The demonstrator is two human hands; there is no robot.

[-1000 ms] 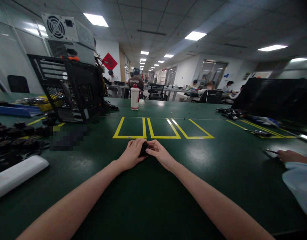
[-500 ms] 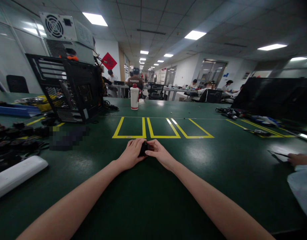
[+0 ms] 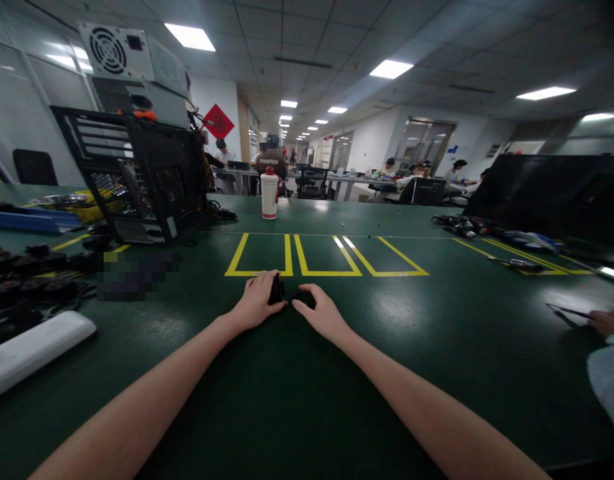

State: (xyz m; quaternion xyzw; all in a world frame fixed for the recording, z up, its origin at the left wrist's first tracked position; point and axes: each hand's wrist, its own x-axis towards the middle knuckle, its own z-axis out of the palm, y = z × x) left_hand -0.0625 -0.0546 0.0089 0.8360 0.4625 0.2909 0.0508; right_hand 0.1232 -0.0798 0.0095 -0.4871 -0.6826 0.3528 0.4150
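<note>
My left hand [image 3: 257, 298] is closed around a small black block-like object [image 3: 277, 291], just in front of the yellow tape outlines. Its kind is hard to make out, because my fingers cover much of it. To the right, my right hand [image 3: 323, 312] is curled, thumb and index finger bent round a small dark piece [image 3: 305, 298] that is mostly hidden. A narrow gap separates the two hands. Both are low over the green table [image 3: 287, 393].
Yellow tape outlines [image 3: 331, 274] lie ahead of my hands, with a white bottle [image 3: 269, 197] beyond. Left are an open computer case [image 3: 151, 180], black parts [image 3: 31, 273] and a white bar [image 3: 37, 350]. At right, another person's hand [image 3: 607, 323] holds a thin tool [image 3: 569, 311].
My hands have moved apart, the left one going left with the black object. My right hand has come away from that object. The other person's hand has shifted slightly right.
</note>
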